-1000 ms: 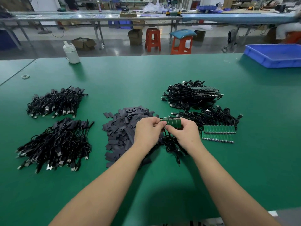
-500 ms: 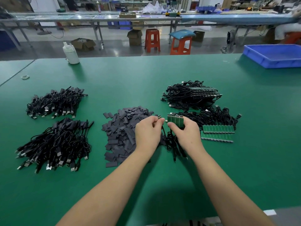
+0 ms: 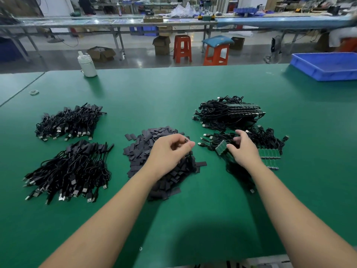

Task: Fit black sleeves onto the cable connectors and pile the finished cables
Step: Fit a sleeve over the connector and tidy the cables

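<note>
- While sleeving waits: finished cables [image 3: 69,167] piled far left, well apart from both hands.
- Centre: left hand [image 3: 170,151] over sleeves [image 3: 143,149], fingertips pinching a small connector [image 3: 186,140], its axis unclear.
- Right: right hand [image 3: 244,149], fingers curled round green boards [image 3: 221,147], beside unsleeved cables [image 3: 228,115].
- Sleeves directly beneath left hand, nearer than right.

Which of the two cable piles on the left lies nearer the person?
The lower-left cable pile, bigger and closer to the table's front edge; the other pile sits farther back.
</note>
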The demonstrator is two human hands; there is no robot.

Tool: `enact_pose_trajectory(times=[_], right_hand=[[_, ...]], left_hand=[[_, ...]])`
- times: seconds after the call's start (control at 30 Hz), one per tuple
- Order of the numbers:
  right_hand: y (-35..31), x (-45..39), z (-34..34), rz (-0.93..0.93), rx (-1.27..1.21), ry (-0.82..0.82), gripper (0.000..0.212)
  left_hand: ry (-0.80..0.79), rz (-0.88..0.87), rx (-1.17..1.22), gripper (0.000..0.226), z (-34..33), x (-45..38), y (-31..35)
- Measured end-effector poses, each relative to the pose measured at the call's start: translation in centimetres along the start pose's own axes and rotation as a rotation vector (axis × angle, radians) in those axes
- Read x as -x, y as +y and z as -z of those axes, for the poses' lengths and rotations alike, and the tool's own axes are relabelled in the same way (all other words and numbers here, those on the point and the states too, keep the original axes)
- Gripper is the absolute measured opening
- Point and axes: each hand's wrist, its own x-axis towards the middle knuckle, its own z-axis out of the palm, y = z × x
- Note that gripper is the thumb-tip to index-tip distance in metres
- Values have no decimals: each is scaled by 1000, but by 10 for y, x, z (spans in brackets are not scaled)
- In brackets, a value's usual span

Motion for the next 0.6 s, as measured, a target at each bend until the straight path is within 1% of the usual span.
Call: enact_pose_trajectory(times=[0.03, 0.07, 0.1, 0.13, 0.17, 0.23, 0.27, 0.3, 0.33, 0.4, 0.47, 0.53, 0.57, 0.6], right_hand=[[-1, 1, -2, 62, 72, 60, 57], [-5, 4, -4, 142, 89, 100, 52], [-11, 7, -6, 218, 54, 90, 44], [-19, 13, -8, 258, -39, 16, 34], [-29, 19, -11, 250, -176, -128, 27], [-49, 36, -20, 167, -456, -467, 40], [-56, 42, -25, 132, -534, -593, 46], [-61, 48, -30, 120, -579, -683, 49], [-64, 53, -35, 118, -590, -736, 49], [-63, 60, -45, 136, -537, -754, 37], [-56, 62, -55, 184, -430, -710, 26], [-48, 61, -64, 180, -367, -675, 25], [-45, 61, -68, 161, -341, -671, 27], [-41, 61, -72, 146, -303, -670, 30]], left_hand=[[-24, -12, 2, 15, 1, 0, 3], [-58, -21, 21, 11, 1, 1, 6], [-99, -27, 50, 9, 1, 1, 9], [-135, -26, 82, 10, 1, 1, 12], [-158, -16, 116, 12, 0, 0, 13], [-167, 39, 203, 18, -2, -2, 12], [-160, 84, 249, 20, -3, -3, 9], [-147, 135, 280, 20, -4, -3, 5], [-131, 181, 293, 20, -4, -2, 0], [-110, 248, 274, 17, -2, 1, -13], [-108, 295, 207, 13, 0, 7, -28], [-70, 338, 105, 11, 5, 13, -46], [-34, 351, 26, 9, 9, 15, -56], [9, 353, -103, 7, 13, 18, -66]])
